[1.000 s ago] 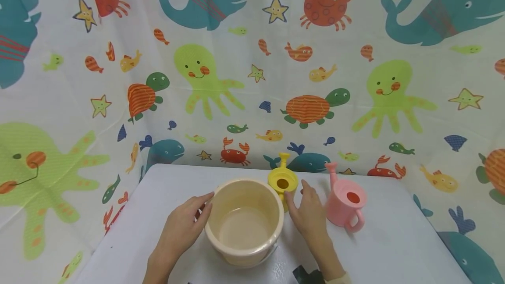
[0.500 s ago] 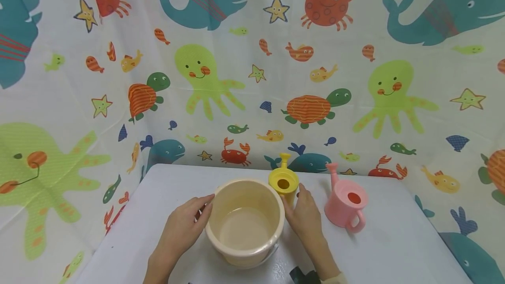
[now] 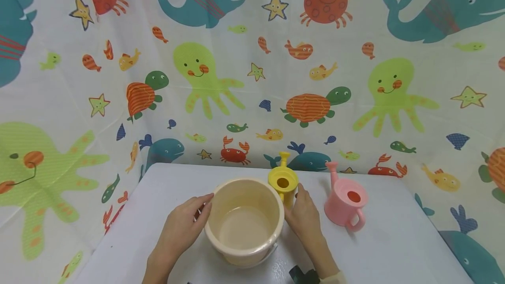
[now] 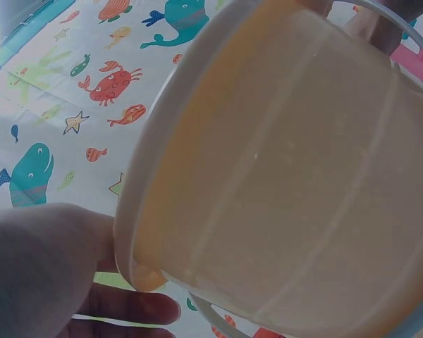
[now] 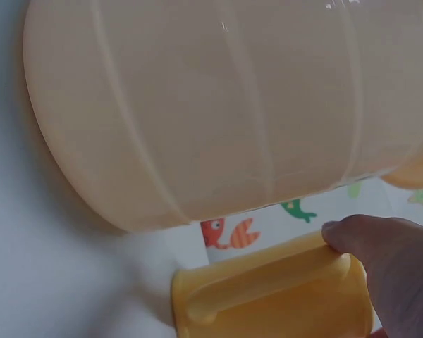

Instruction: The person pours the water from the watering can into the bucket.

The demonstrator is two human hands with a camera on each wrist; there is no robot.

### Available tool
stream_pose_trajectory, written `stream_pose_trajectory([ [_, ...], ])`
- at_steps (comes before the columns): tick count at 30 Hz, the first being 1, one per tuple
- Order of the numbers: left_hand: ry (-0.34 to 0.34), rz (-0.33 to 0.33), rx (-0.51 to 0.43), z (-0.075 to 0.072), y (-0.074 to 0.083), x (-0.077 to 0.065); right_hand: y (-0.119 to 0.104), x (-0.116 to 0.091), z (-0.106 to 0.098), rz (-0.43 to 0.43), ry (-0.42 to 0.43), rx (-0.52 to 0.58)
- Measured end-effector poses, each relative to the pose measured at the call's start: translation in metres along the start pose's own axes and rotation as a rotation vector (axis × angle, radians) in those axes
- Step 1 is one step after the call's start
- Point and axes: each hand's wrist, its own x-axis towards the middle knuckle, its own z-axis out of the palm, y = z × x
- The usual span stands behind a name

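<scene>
A cream bucket (image 3: 240, 255) stands upright on the white table. My left hand (image 3: 183, 220) touches its left rim, index finger and thumb at the edge. In the left wrist view, other fingers (image 4: 137, 308) extend straight beside the bucket's wall. To the bucket's right, my right hand (image 3: 305, 216) grips a yellow toy watering can (image 3: 290, 178) near its top. The right wrist view shows the thumb (image 5: 345, 236) on the can's upper end by the handle (image 5: 268, 282); most of the other fingers are hidden. The can stands close behind the bucket's right side, spout pointing away.
A pink toy watering can (image 3: 341, 205) stands right of my right hand, handle toward the front. The bucket's pale bail handle (image 3: 270, 253) hangs down at its lower right. A sea-animal curtain (image 3: 252, 100) rises behind the table (image 3: 378, 249).
My right hand has moved in from the right side of the yellow watering can and now grips it. My left hand has stayed at the bucket's rim.
</scene>
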Motion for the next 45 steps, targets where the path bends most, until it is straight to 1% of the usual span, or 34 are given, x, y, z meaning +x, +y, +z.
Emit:
stream_pose_trajectory([
  [14,-0.013,-0.012,-0.001,-0.001,0.000,0.000,-0.001,0.000,0.003,0.024,-0.054,0.003],
  [25,0.002,0.004,-0.001,-0.001,0.001,-0.001,-0.001,0.001,-0.001,0.034,-0.058,-0.013],
  [34,-0.009,-0.002,0.007,-0.002,0.001,-0.002,0.003,0.002,-0.004,0.077,-0.088,-0.002],
  [41,-0.018,-0.009,0.012,-0.002,0.002,-0.002,0.008,0.004,-0.008,0.134,-0.134,0.013],
  [45,-0.026,-0.016,0.013,-0.003,0.004,-0.001,0.010,0.004,-0.011,0.164,-0.143,0.039],
])
